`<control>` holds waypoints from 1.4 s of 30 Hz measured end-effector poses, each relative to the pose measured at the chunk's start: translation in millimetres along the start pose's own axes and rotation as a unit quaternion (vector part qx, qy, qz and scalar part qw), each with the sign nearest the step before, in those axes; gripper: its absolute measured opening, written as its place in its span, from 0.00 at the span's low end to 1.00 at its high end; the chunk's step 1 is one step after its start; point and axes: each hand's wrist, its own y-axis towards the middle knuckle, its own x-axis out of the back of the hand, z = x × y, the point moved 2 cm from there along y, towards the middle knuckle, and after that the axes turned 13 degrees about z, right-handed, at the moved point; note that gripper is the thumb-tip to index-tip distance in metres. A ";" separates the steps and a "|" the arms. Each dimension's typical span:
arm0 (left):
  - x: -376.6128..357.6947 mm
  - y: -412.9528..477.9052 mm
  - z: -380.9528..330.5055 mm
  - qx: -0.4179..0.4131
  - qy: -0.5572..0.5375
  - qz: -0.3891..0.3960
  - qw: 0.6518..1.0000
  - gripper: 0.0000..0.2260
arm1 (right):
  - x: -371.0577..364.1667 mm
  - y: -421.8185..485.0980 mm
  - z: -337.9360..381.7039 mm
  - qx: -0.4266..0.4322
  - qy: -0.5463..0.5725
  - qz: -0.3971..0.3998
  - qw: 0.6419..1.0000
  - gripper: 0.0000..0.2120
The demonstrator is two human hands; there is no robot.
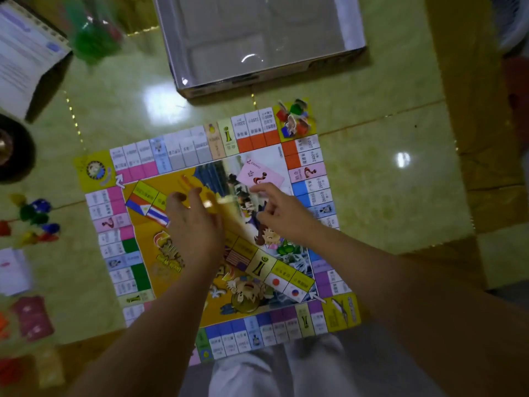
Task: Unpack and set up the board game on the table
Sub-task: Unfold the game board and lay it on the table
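Note:
The colourful game board (137, 179) lies unfolded on the glossy green table (386, 173). Both my hands hover over its middle picture. My left hand (194, 224) holds a blurred stack of yellow cards (229, 213) at its thumb side, just above the board. My right hand (276, 214) is beside that stack with fingers loosely spread, its fingertips near a pink question-mark card deck (262, 173) lying on the board. Several coloured pawns with figures (294, 118) stand bunched on the far right corner square.
The open grey game box (352, 38) sits just beyond the board. Left of the board are a bag of green pieces (94, 32), a booklet (25, 53), loose coloured pieces (35, 219), white cards (13, 270) and dark red paper money (33, 316).

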 end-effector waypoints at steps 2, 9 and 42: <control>-5.4 -11.5 26.3 0.010 -0.003 0.007 1.000 0.21 | -22.6 3.5 -0.1 -0.025 -0.079 0.039 0.996 0.31; -19.1 -21.2 72.4 -0.025 0.003 0.055 0.998 0.31 | -51.5 21.0 4.9 -0.124 -0.271 -0.016 0.954 0.45; 30.4 -67.9 279.3 -0.094 -0.110 0.244 0.959 0.20 | -269.3 69.1 71.7 -0.071 -0.379 0.030 0.922 0.30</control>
